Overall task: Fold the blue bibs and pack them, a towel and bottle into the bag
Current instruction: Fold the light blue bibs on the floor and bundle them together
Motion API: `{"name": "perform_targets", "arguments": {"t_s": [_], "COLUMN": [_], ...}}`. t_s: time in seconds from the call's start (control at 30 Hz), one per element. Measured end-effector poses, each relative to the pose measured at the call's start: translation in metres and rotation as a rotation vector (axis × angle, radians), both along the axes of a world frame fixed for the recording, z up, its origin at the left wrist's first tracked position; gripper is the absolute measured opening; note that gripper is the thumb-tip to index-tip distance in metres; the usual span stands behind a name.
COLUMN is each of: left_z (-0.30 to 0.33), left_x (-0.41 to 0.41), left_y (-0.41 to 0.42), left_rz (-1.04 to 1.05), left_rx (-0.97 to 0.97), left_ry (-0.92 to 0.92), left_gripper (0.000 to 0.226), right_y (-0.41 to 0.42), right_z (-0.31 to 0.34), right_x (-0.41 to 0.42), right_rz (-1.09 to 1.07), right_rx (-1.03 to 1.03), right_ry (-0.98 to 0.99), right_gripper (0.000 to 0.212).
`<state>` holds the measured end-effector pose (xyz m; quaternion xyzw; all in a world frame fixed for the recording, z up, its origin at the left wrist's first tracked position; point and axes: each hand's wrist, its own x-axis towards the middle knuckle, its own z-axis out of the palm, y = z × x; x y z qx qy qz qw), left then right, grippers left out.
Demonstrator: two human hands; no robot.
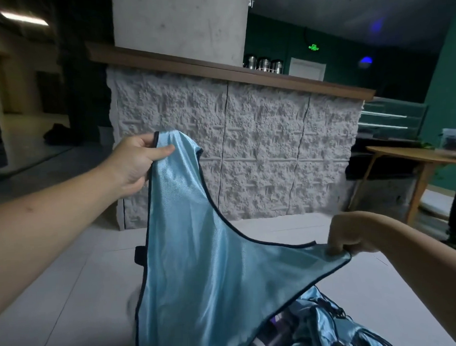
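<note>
The left hand (136, 163) and right hand (348, 237) each pinched a shoulder strap of the blue bib (199, 265), spreading it, likely for folding

The stretched-out blue bib (199, 265) hangs like a curtain right over the middle, blocking a straight reach down to the bib pile (330, 328). Bare white surface (57, 298) left and right is wide open, stone counter (233, 151) walls off the back.

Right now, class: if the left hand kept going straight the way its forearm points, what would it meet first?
Probably the textured stone counter front. The left hand, gripping the blue bib, points up and forward at it; depth is unclear.
</note>
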<state>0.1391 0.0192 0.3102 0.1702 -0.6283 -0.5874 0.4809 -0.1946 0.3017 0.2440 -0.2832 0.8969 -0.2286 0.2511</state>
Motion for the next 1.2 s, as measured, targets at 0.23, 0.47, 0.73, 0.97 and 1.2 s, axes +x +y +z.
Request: {"name": "perform_targets", "arguments": {"t_s": [0.23, 0.47, 0.73, 0.97, 1.2], "left_z": [-0.005, -0.006, 0.008, 0.007, 0.025], "left_x": [-0.005, -0.015, -0.003, -0.01, -0.036], "left_y": [0.001, 0.019, 0.028, 0.048, 0.064], "left_rz": [0.057, -0.099, -0.178, -0.319, -0.454], "left_rx": [-0.154, 0.02, 0.131, 0.162, 0.216], "left_ry": [-0.095, 0.037, 0.231, 0.091, 0.09], "left_gripper": [0.009, 0.013, 0.033, 0.036, 0.055], "right_y": [-0.01, -0.029, -0.018, -0.021, -0.043], "right_z": [0.007, 0.032, 0.069, 0.072, 0.096], "right_x": [0.009, 0.025, 0.033, 0.058, 0.084], "right_rz": [-0.1, -0.031, 0.218, 0.246, 0.358], "right_rx": [-0.527, -1.152, -1.432, -1.338, -1.31], "right_ry": [-0.248, -0.578, -0.587, -0.621, -0.687], "right_gripper": [0.011, 0.034, 0.041, 0.043, 0.038]}}
